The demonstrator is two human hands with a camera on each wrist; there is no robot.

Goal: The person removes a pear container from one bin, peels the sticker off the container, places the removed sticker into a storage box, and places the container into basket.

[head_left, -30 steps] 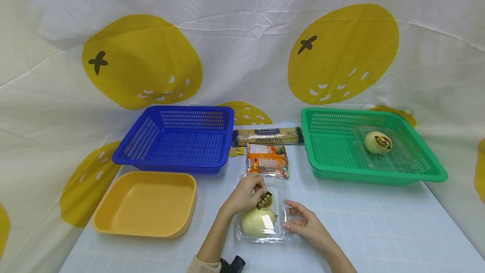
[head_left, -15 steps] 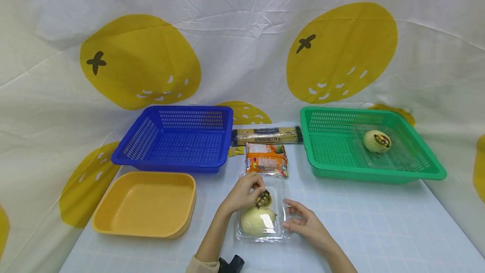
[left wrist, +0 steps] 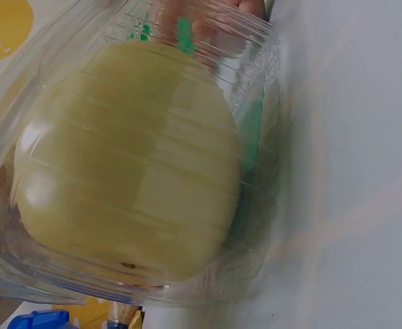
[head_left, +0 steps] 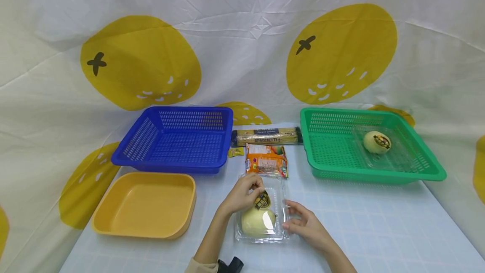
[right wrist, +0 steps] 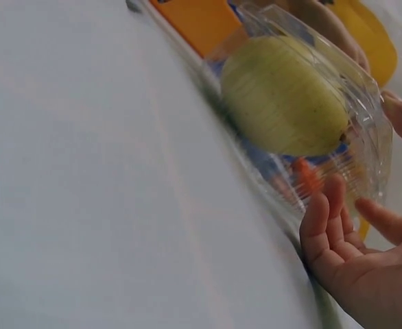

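taking the clear box [head_left: 275, 183] as the clock's centre in the head view, a pale green melon [head_left: 257, 224] lies inside it at the six o'clock end, under the clear lid. the box is flat on the white, faintly checked table [head_left: 379, 218].

the left hand [head_left: 242, 195] is over the box at ten o'clock, thumb and finger drawn narrow, pinching the edge of a black and gold label [head_left: 262, 201] above the melon; i cannot tell how much of the label touches the lid. the right hand [head_left: 306, 224] is at the box's side, between three and four o'clock; its thumb and index finger are well apart and touch the rim, the other fingers loosely bent. i cannot tell how hard it presses.

around them, an orange packet [head_left: 267, 159] lies at twelve, right by the box's far edge, with a spaghetti pack [head_left: 267, 136] beyond it. a small yellow sachet [head_left: 236, 151] is at eleven. the blue basket [head_left: 182, 142] sits at ten, the yellow tray [head_left: 145, 205] at nine. at two o'clock, the green basket [head_left: 333, 142] holds a second melon [head_left: 374, 144], bearing a dark sticker [head_left: 382, 141], on clear plastic [head_left: 395, 161].
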